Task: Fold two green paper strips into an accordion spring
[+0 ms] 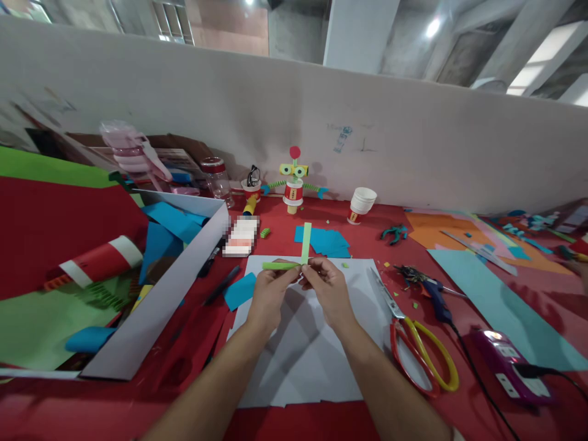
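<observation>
Two narrow light-green paper strips (306, 240) meet at a right angle between my fingertips, one pointing away from me and the other to the left. My left hand (272, 295) is closed in a pinch near the corner of the strips. Close against it, my right hand (327, 286) pinches the same corner from the other side. Both hands are above white paper sheets (312, 367). Just beyond the strips lie several blue paper pieces (328, 241), and another blue piece (241, 291) is left of my left hand.
Open scissors (408, 327) lie right of the white sheets, beside a glue gun (432, 294) and a purple power strip (512, 367). A paper-cup robot figure (294, 191) and stacked paper cups (361, 204) stand by the wall. A white box (169, 300) of craft pieces is at left.
</observation>
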A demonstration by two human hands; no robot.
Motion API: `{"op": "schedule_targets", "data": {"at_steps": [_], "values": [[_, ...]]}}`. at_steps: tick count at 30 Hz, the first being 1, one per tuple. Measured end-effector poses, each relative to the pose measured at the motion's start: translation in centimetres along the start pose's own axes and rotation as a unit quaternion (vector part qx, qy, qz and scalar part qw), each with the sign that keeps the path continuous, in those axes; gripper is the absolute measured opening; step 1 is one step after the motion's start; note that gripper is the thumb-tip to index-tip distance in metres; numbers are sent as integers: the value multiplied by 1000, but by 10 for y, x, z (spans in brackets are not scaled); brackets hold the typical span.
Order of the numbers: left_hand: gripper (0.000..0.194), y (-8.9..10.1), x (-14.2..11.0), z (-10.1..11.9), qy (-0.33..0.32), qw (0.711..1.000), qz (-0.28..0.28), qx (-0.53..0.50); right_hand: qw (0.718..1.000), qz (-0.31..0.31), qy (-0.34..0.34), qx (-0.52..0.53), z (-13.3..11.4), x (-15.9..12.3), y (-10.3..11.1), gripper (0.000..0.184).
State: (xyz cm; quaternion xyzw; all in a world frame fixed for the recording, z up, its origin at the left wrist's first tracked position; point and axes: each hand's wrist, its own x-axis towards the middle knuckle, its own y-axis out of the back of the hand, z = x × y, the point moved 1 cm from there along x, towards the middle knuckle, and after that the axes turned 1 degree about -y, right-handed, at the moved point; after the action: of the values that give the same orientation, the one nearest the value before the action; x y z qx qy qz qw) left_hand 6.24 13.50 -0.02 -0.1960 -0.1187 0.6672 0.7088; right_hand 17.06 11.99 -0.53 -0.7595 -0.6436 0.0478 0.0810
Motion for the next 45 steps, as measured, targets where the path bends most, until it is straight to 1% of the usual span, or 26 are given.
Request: {"op": "schedule_targets", "data": {"at_steps": [4, 7, 9, 10, 12, 14, 16, 18, 21, 27, 34, 36, 38, 42, 45], "values": [[10, 2, 0, 0, -5, 1000, -17, 5, 1000, -6, -9, 12, -1, 1, 0, 14], [10, 4, 1, 2, 0, 998, -59, -5, 1000, 6, -11, 27, -3, 2, 1, 12], [17, 5, 2, 2, 7, 997, -80, -15, 999, 16, -14, 36, -4, 3, 2, 12], [21, 6, 3, 2, 14, 997, -78, -21, 999, 17, -16, 41, -4, 3, 3, 12], [25, 8, 5, 0, 29, 997, -54, -39, 998, 11, -24, 48, -3, 3, 4, 12], [27, 9, 7, -3, 42, 998, -22, -51, 998, 4, -31, 50, -3, 3, 3, 12], [26, 10, 8, -6, 53, 997, -7, -56, 999, 6, -28, 45, -2, 3, 2, 12], [23, 10, 8, -8, 58, 996, -8, -62, 999, 13, -21, 41, -2, 2, 2, 12], [22, 9, 8, -10, 61, 995, -30, -72, 999, 12, -13, 35, -1, 2, 1, 12], [29, 12, 10, -5, 89, 994, -57, -42, 1000, -5, 0, 7, 2, 2, 5, 9], [33, 18, 14, -4, 118, 990, -51, -50, 1000, -1, -5, -2, 3, 2, 3, 10], [30, 17, 15, -3, 121, 990, -43, -56, 1000, 1, 1, -19, 3, 2, 2, 8], [26, 16, 16, -2, 123, 990, -28, -65, 1000, -6, 10, -27, 2, 2, 2, 13], [20, 14, 17, -2, 125, 988, 2, -95, 1000, -19, 23, -10, 0, 0, 1, 9], [18, 14, 16, -4, 118, 988, 1, -98, 998, 17, 34, -58, 0, -1, 2, 14]]}}
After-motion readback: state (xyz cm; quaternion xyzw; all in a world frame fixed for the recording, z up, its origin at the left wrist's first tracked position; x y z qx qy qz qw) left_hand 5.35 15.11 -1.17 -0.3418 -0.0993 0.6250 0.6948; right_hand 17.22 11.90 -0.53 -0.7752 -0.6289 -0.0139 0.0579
